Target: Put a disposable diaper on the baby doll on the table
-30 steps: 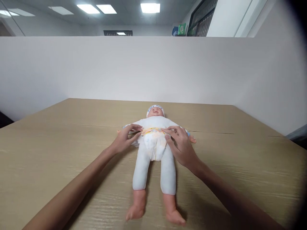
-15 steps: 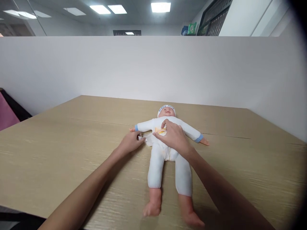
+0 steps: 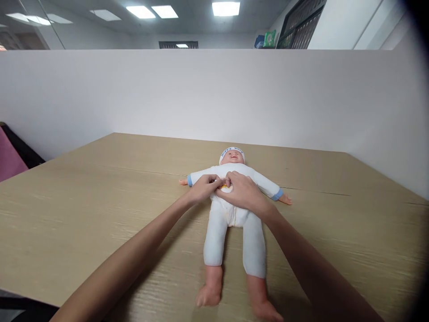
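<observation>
A baby doll in a white suit with blue cuffs lies on its back, feet toward me. Around its hips is a white diaper with a yellow-orange print at the front waist. My left hand is closed at the waist, its fingers pinching the diaper's side tab, which is mostly hidden under them. Close against it, my right hand has thumb and fingers bent on the diaper's front waistband, gripping it. The two hands' fingertips nearly meet over the doll's belly.
The doll lies on a wood-grain table. Behind the table stands a white partition. A pink and black item shows beyond the table's left edge.
My left hand has moved right and inward, carrying the diaper's side tab from beside the doll to the front waist. The right hand stays at the waistband. The doll's legs have shifted slightly left.
</observation>
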The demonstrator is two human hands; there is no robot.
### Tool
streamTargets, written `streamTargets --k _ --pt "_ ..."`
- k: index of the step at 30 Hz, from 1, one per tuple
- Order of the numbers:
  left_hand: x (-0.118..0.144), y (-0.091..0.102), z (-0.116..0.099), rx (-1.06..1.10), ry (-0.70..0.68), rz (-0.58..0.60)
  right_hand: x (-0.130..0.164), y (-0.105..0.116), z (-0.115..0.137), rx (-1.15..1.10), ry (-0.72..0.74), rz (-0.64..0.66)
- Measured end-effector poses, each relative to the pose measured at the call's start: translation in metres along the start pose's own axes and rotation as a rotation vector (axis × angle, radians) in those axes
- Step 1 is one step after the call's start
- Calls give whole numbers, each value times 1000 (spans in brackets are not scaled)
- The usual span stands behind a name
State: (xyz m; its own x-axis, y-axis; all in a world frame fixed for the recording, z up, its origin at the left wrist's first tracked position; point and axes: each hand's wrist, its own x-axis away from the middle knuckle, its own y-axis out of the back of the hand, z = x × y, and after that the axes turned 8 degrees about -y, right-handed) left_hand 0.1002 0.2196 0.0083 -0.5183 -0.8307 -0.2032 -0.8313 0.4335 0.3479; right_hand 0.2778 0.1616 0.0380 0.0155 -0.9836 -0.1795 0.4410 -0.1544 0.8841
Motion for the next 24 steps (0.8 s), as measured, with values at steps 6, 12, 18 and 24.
streamTargets --k 6,12,18,24 --pt "1 0 21 224 -104 -33 -6 6 -9 -84 -7 61" --pt "9 -7 43 358 -159 -117 -9 4 -12 -119 -51 83" --pt "13 -18 47 353 -196 -189 -10 1 -19 -184 -45 56" --pt "19 -17 26 190 -208 -303 -6 1 -23 -267 -39 -110"
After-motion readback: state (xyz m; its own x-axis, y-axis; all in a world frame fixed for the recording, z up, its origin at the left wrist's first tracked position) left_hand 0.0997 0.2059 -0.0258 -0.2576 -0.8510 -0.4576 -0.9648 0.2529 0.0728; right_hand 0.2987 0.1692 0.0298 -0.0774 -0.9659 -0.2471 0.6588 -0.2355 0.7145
